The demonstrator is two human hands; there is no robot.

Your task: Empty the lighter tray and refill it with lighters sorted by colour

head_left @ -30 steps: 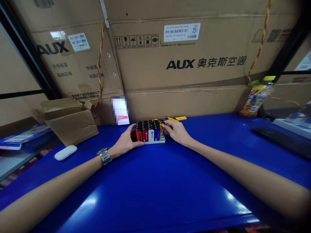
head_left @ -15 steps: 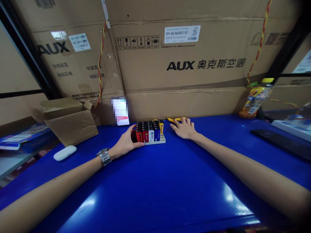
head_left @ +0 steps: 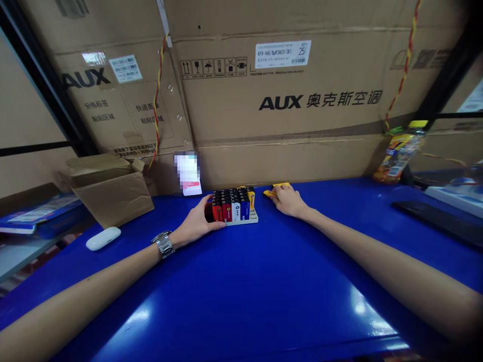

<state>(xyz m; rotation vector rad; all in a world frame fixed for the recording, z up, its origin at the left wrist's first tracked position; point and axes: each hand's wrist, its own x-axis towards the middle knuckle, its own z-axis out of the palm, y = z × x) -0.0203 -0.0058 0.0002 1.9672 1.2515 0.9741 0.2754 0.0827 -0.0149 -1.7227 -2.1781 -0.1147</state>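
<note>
A small grey tray [head_left: 252,218] of upright lighters [head_left: 231,206] in red, white, blue and yellow stands at the far middle of the blue table [head_left: 241,281]. My left hand [head_left: 196,222], with a metal watch on the wrist, is wrapped round the tray's left end. My right hand [head_left: 287,201] lies just right of the tray with its fingers curled over a loose yellow lighter [head_left: 274,189] on the table by the cardboard wall.
Large AUX cardboard boxes [head_left: 287,100] wall off the back. A small open carton [head_left: 109,187] and a white case [head_left: 102,238] sit at the left. A bottle with a yellow cap [head_left: 400,151] and a black flat object [head_left: 437,223] are at the right.
My right hand left the tray's right side, moved right and back to the loose yellow lighters, and has closed its fingers over one. My left hand has stayed on the tray.
</note>
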